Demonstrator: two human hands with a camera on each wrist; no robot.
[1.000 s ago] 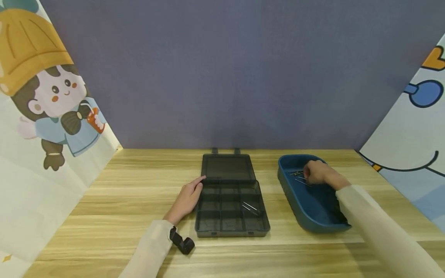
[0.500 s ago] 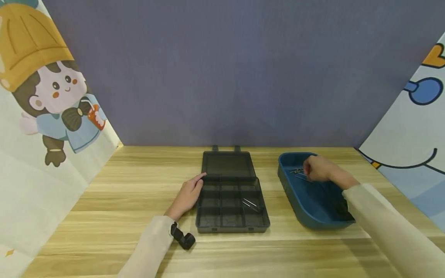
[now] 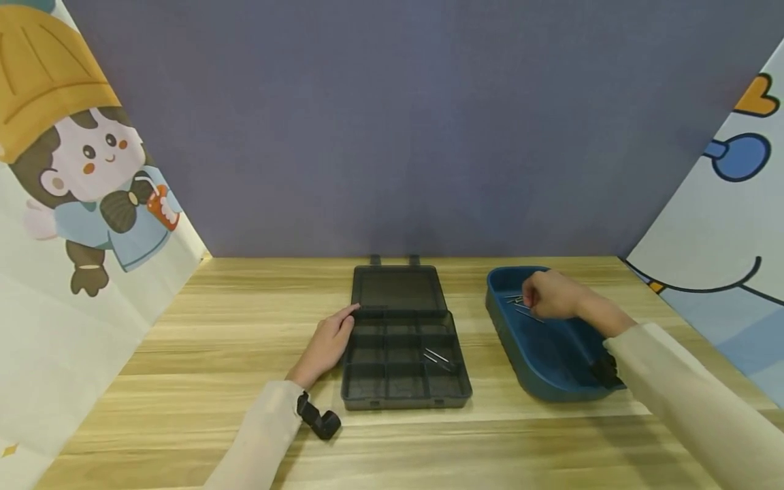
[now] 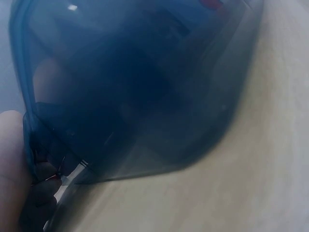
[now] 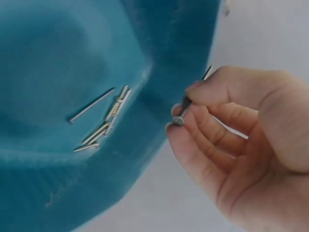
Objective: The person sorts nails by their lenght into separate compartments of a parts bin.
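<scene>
My right hand (image 3: 554, 294) is over the far end of the blue bin (image 3: 511, 344). In the right wrist view its thumb and fingers pinch a metal nail (image 5: 178, 120), the flat head showing below the fingertips. On the bin floor lie several loose pieces, among them a nail (image 5: 91, 105) and a threaded screw (image 5: 116, 107). My left hand (image 3: 327, 344) rests along the left side of a dark, see-through compartment box (image 3: 404, 404), fingers extended. Thin nails (image 3: 437, 354) lie in a right-hand compartment of that box.
The box's lid (image 3: 399, 287) lies folded back toward the grey partition (image 3: 392, 136). Black wrist-worn cameras stick out from both sleeves; the left one (image 3: 324, 423) sits near the box's front corner. Wood-grain table (image 3: 208, 354) surrounds box and bin.
My right hand has shifted slightly left over the bin's far end, its fingertips now over the loose metal pieces. The left hand stays at the box; the head view has shifted a little.
</scene>
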